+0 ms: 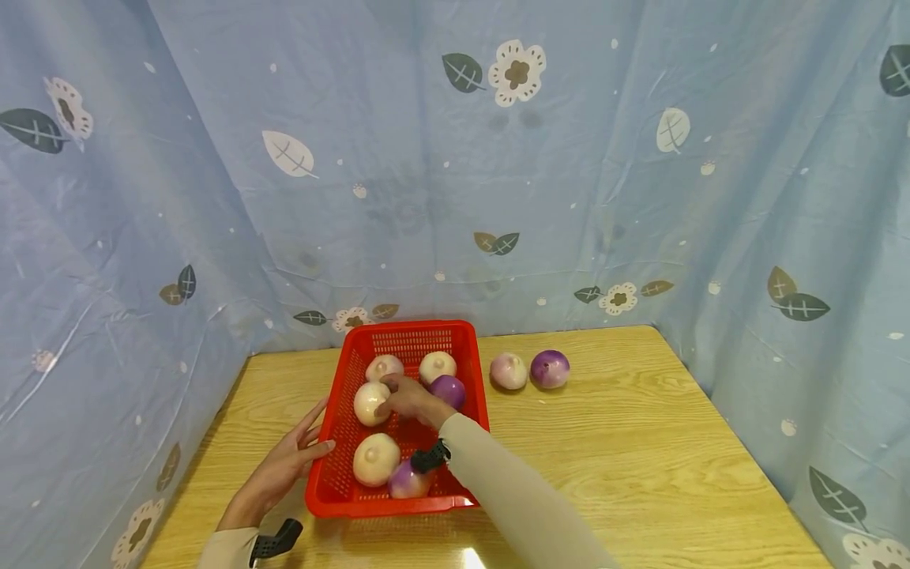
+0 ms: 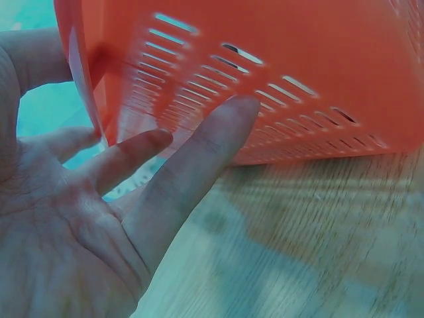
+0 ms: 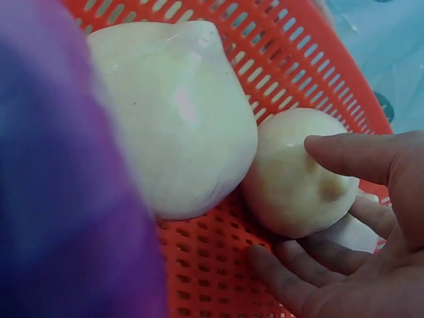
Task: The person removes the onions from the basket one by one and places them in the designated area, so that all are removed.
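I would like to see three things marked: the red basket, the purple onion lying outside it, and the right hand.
Red basket (image 1: pixel 370 508): head view, on its near rim.
Purple onion (image 1: pixel 550 369): head view, middle of its visible side.
Right hand (image 1: pixel 411 397): head view, back of the hand.

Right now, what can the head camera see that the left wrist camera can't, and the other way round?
Only the head view shows the right hand at a white onion, and two onions outside the basket. Only the left wrist view shows the slotted outside of the basket wall. Both show the left hand, red basket and wooden table.
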`<state>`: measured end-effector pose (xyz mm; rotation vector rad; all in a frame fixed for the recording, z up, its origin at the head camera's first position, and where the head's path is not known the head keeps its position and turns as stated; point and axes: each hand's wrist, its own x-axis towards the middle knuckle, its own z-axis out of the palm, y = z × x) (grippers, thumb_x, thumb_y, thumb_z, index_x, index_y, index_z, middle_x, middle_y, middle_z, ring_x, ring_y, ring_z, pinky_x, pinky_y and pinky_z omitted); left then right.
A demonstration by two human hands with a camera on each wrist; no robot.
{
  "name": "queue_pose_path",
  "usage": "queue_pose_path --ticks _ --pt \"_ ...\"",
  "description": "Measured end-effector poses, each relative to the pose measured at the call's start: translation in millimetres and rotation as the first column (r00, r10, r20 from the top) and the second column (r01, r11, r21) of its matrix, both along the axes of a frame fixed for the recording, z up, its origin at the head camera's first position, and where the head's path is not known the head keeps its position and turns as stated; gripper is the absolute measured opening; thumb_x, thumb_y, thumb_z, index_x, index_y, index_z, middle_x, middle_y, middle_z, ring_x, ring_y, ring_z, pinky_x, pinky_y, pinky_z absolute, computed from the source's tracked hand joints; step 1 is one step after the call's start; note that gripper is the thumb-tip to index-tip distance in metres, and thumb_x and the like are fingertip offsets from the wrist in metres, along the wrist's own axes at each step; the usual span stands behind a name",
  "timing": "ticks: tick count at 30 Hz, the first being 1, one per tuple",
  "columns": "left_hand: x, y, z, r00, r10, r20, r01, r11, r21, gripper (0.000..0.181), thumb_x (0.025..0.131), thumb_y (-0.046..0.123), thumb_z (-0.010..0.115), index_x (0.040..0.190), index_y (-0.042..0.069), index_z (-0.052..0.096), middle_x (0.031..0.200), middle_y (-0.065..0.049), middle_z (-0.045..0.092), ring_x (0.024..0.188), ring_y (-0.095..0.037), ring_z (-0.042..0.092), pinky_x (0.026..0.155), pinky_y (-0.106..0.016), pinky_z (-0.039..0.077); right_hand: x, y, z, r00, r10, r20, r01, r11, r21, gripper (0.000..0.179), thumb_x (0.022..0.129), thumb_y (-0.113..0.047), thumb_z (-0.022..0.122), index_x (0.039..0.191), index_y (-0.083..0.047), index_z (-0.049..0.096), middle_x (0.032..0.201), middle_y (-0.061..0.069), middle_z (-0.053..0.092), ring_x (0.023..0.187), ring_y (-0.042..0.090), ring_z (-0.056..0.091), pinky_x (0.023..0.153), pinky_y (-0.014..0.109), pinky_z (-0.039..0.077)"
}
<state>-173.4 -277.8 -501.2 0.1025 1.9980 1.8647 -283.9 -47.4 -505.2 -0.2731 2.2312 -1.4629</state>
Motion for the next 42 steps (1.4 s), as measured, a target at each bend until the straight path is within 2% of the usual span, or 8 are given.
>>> queue_pose_path --ticks 8,13,18,22,30,37,42 --pt "0.3 1.3 0.3 1.000 0.008 0.006 -0.008 1.000 -0.005 0.082 0.100 0.016 0.055 0.159 0.031 0.000 0.158 -0.031 0.021 0.124 -0.038 0.057 0.091 -0.051 0.056 0.5 -2 -1.9 1.000 -0.018 -0.015 0.018 1.000 0.013 0.064 0.079 -0.012 0.079 0.137 -0.011 0.055 0.135 0.012 0.059 0.119 0.023 0.056 0.092 0.035 0.051" --pt "-0.3 0.8 1.0 1.000 0.006 0.004 -0.006 1.000 -0.016 0.081 0.100 0.018 0.055 0.159 0.031 0.000 0.158 -0.031 0.021 0.124 -0.037 0.057 0.090 -0.050 0.056 2.3 -2 0.5 0.999 -0.037 0.021 0.037 0.999 0.004 0.065 0.079 -0.016 0.081 0.138 -0.013 0.053 0.137 0.012 0.056 0.117 0.024 0.057 0.092 0.039 0.053" --pt "-1.0 0.2 0.7 1.000 0.001 -0.005 -0.001 1.000 -0.013 0.081 0.100 0.017 0.054 0.159 0.031 0.000 0.157 -0.032 0.021 0.124 -0.038 0.057 0.090 -0.051 0.056 5.3 -3 3.6 0.997 -0.046 0.055 0.047 0.999 -0.025 0.067 0.080 -0.014 0.081 0.140 -0.013 0.050 0.142 0.014 0.051 0.105 0.020 0.059 0.081 0.038 0.058" --pt "-0.8 -0.3 -0.8 1.000 -0.003 -0.003 0.003 1.000 -0.008 0.082 0.100 0.016 0.054 0.159 0.031 -0.001 0.157 -0.032 0.021 0.124 -0.037 0.057 0.090 -0.050 0.056 7.1 -4 5.7 0.998 -0.043 0.054 0.045 0.998 -0.032 0.068 0.080 -0.013 0.080 0.141 -0.014 0.050 0.143 0.014 0.051 0.092 0.015 0.061 0.076 0.036 0.059" --pt "-0.7 -0.7 -2.7 1.000 -0.007 -0.003 0.007 1.000 0.000 0.081 0.101 0.016 0.053 0.159 0.031 -0.001 0.157 -0.032 0.021 0.123 -0.037 0.058 0.091 -0.050 0.056 5.6 -4 8.4 0.998 -0.054 0.042 0.057 0.995 -0.082 0.070 0.080 -0.015 0.081 0.142 -0.015 0.049 0.133 0.013 0.058 0.076 0.017 0.062 0.072 0.040 0.058" --pt "0.1 0.9 -0.9 1.000 0.011 -0.002 -0.011 1.000 -0.011 0.080 0.101 0.016 0.053 0.159 0.030 0.000 0.156 -0.033 0.022 0.123 -0.039 0.058 0.090 -0.051 0.056 5.3 -5 18.9 0.997 -0.076 -0.011 0.073 0.988 -0.136 0.064 0.080 -0.017 0.081 0.137 -0.016 0.052 0.130 0.011 0.058 0.094 0.017 0.062 0.081 0.041 0.058" --pt "0.4 2.0 0.7 1.000 0.025 0.004 -0.025 0.999 -0.027 0.080 0.100 0.017 0.054 0.159 0.031 0.001 0.156 -0.032 0.023 0.123 -0.039 0.058 0.090 -0.050 0.056 10.1 -3 28.0 0.996 -0.078 -0.044 0.071 0.986 -0.152 0.055 0.079 -0.016 0.082 0.127 -0.024 0.057 0.128 0.009 0.060 0.099 0.018 0.063 0.078 0.038 0.058"
